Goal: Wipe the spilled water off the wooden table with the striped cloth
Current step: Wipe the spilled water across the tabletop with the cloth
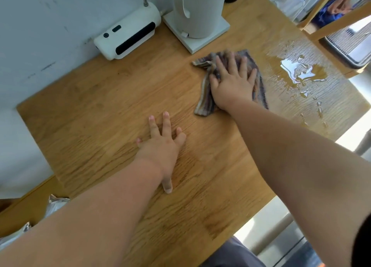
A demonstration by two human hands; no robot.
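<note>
Left hand [160,146] lies flat on the wooden bench [100,106], fingers straight and spread, holding nothing (probably bracing the body for the reach). Behind it, against the wall, are a white bar-shaped device [128,34] and then a white cylindrical appliance [197,10] on a square base. Right hand [232,84] presses palm-down on the bunched striped cloth [206,104], fingers splayed, likely to spread pressure. Spilled water [301,70] pools just right of the cloth, apparently not yet reached. Droplets trail toward the bench's right edge.
</note>
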